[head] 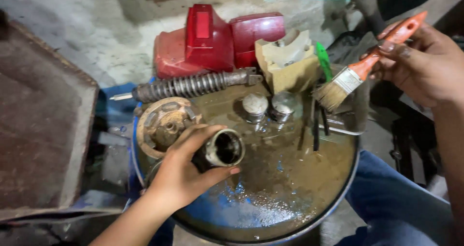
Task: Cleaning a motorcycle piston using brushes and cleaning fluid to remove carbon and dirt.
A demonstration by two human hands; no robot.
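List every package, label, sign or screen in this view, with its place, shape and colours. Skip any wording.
Cardboard packing piece: at the far edge of the blue drum top, beside the red plastic covers; tan and off-white, blocky, with a curved cut-out.
No labels, signs or screens show.

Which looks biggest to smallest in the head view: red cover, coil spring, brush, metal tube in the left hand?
1. Red cover
2. Coil spring
3. Brush, close to the spring in length but thinner; it is held above the drum, so this rank is unsure
4. Metal tube, partly hidden by the left hand
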